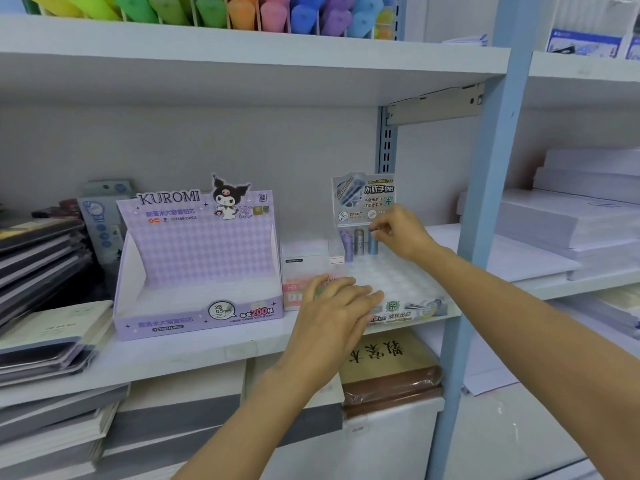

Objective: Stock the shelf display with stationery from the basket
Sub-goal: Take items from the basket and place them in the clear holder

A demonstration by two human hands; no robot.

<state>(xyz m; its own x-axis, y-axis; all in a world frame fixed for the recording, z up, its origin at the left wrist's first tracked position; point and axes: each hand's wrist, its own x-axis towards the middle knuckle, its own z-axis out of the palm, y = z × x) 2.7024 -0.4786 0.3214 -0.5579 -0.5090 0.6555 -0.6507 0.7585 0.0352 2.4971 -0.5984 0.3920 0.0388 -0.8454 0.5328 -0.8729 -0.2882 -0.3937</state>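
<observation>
White metal shelving, seen head-on & slightly from above. Upper shelf board & mid shelf carried at R on pale-blue upright. Grey back panel behind, w/ slotted rail & beige bracket under upper board. Adjoining bay at R w/ own white shelf above stacked white paper. Dark notebook stacks at L end of mid shelf; coloured tubes in dividers along top. Soft, even light, w/ shade beneath upper board.

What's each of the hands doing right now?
Left hand: open, fingers flat on the front of the display tray.
Right hand: pinching the top of a blue tube standing in the tray's back row.
</observation>
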